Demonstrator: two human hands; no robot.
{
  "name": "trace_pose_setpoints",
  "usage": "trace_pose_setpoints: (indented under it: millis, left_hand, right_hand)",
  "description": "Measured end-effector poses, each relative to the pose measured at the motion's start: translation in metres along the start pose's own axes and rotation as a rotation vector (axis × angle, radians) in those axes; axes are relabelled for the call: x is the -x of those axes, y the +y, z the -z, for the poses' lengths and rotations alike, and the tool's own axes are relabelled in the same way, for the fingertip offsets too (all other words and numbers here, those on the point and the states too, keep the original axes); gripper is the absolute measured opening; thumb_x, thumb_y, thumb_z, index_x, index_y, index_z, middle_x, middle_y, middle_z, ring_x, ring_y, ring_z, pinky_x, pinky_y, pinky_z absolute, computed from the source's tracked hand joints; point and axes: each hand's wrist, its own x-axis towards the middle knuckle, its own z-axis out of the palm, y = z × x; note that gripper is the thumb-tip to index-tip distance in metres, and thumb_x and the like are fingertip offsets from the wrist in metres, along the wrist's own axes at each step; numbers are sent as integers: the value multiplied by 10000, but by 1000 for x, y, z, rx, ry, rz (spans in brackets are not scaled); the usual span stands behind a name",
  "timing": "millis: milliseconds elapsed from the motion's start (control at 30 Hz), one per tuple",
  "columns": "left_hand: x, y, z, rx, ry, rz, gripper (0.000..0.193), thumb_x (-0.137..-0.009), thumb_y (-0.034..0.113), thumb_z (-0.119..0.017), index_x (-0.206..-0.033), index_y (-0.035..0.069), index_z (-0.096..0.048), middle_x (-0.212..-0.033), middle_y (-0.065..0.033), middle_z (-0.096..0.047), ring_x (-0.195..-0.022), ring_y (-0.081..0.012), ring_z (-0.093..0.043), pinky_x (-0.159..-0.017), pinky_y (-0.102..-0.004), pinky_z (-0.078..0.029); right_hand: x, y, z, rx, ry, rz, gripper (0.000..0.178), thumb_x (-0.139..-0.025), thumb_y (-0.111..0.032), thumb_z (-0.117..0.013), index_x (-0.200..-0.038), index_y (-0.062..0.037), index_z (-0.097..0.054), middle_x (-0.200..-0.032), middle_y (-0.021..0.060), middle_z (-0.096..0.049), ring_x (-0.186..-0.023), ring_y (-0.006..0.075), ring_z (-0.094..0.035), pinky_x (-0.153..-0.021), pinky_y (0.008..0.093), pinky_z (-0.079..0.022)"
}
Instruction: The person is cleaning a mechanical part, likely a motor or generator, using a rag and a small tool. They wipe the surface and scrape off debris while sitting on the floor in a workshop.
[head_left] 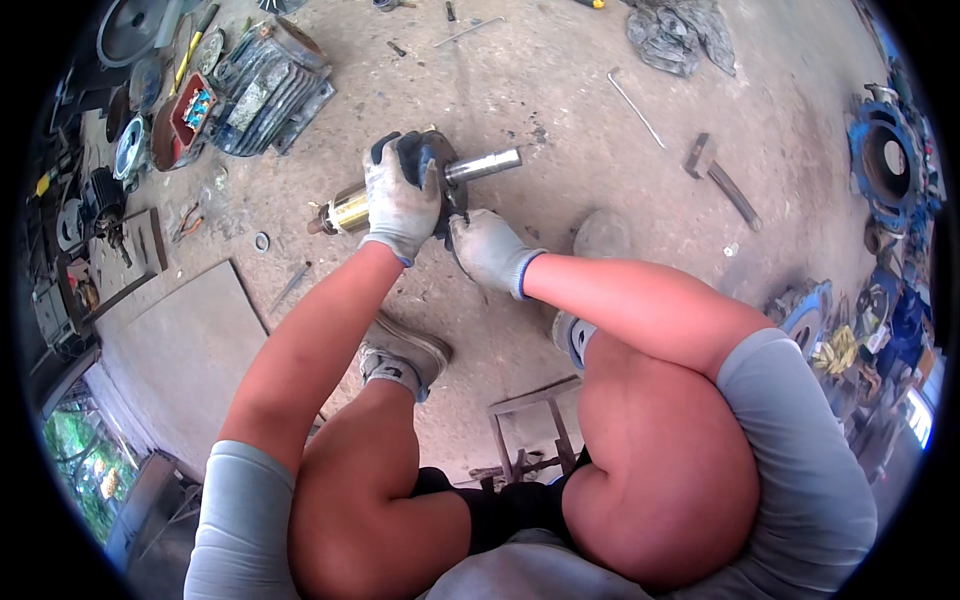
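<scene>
On the floor between my feet lies a motor rotor [349, 211] with a brassy body and a bright steel shaft [486, 165] pointing right. A dark round end cover [437, 152] sits around the shaft beside the rotor body. My left hand [402, 205], in a pale glove with dark fingertips, is wrapped over the cover's upper left side. Gripping the cover's lower edge is my gloved right hand [487, 248], its fingers curled and partly hidden. Both hands cover much of the joint between cover and rotor.
A hammer [722, 180] and a thin metal rod [637, 108] lie to the right. At the upper left stands a finned motor housing [262, 95]. Pliers [187, 222], a small ring [262, 242] and a flat board [185, 335] are at left. Blue castings [884, 165] line the right side.
</scene>
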Motion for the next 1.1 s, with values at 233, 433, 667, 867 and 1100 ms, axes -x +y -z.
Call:
trace_pose_setpoints:
  millis: [233,433,667,867,1100]
  left_hand:
    - [-12,-3,-1,7,-9,52,414,-932,130,-740,-1302,-19,-629,-1243,-270,-661,-1261,-475,-548,-1103,-538,-458]
    - [-15,-4,2,10,-9,52,395,-939,148,-739,-1283,-16,-635,-1238,-263,-662,-1237,-468,-559,-1085,-539,-463]
    - [-14,-3,0,52,35,43,361,-956,107,-727,-1293,4,-652,-1257,-250,-640,-1220,-454,-584,-1071,-505,-488]
    - [-10,-9,3,48,50,59,348,-976,132,-687,-1302,12,-654,-1291,-257,-639,-1246,-484,-565,-1101,-534,-464]
    - [-9,-14,5,77,-2,51,379,-1007,174,-653,-1344,2,-629,-1355,-277,-610,-1294,-483,-549,-1119,-540,-458]
  right_hand:
    - [-3,21,3,-302,-30,-221,356,-1084,-298,-537,-1112,18,-699,-1071,324,-739,-1049,496,-708,-934,567,-550]
    - [-17,49,29,16,-145,-54,296,-1066,-289,-555,-1154,-26,-658,-1059,273,-755,-1051,464,-722,-933,565,-551]
    - [-13,66,32,158,-48,56,227,-1048,-258,-572,-1137,-62,-642,-1023,228,-762,-986,432,-738,-874,552,-567]
    - [3,34,51,-866,-352,-494,373,-1144,-413,-484,-987,-102,-618,-782,135,-677,-700,300,-668,-636,454,-524]
    - [-12,-4,60,-1527,-461,-805,432,-1160,-520,-405,-922,-198,-567,-692,-13,-515,-561,144,-480,-511,299,-362]
